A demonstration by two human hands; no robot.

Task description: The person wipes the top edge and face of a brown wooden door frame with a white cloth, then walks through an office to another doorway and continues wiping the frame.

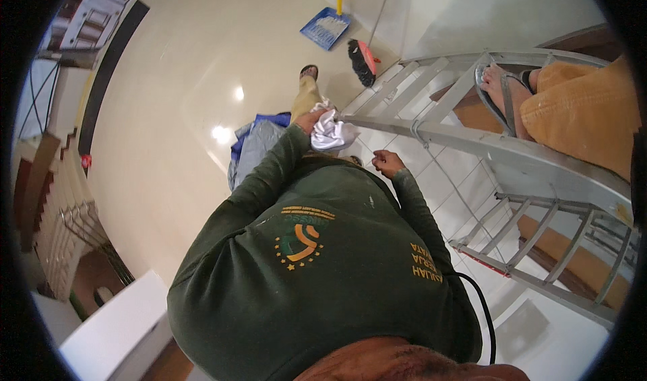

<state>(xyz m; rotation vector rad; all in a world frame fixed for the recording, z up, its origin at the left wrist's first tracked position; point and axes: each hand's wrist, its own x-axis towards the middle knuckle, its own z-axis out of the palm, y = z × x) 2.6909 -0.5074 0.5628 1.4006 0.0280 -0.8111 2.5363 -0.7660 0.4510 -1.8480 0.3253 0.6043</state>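
Observation:
Out in front of my body, my left hand [309, 120] is closed round a bunched, shiny white cloth [333, 132], which hangs down to the right of my fingers. My right hand [387, 163] is a little apart from the cloth, empty, with its fingers loosely bent and one finger reaching out to the left. Below the left forearm lies or hangs a grey and blue sheet-like cover [259, 145], partly hidden by my sleeve. One of my sandalled feet [309, 72] shows beyond the left hand.
An aluminium ladder [472, 142] stands close on the right, with another person's sandalled foot [505, 94] and orange trousers [579, 111] on it. A blue dustpan [327, 28] and a black-and-red broom head [362, 63] are ahead. Stairs [40, 192] rise at far left.

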